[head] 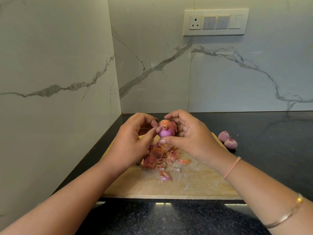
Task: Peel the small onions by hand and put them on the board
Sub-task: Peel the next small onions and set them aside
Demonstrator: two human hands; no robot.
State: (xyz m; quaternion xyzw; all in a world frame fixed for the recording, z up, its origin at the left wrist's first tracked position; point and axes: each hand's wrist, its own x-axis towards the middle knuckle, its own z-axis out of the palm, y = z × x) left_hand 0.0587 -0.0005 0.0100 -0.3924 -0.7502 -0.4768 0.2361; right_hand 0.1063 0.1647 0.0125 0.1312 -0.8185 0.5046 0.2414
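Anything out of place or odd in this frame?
Yes: two mostly peeled onions lie on the black counter just right of the board, not on it, while loose skins litter the board.

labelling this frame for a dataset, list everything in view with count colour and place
held onion: 1, purple, orange-brown skin left on top, above the board
peeled onions: 2, purple-pink, on the counter right of the board
onion skins: one pile, orange-pink, on the board below the hands
board: 1, pale wood, on the counter
counter: 1, black, against the walls
walls: 2, white with grey veins, behind and left
switch panel: 1, white with grey switches, back wall
wrist band: 1, pink, right wrist
bangle: 1, gold, right forearm
left hand: 1, pinches the skin on the held onion
right hand: 1, holds the held onion
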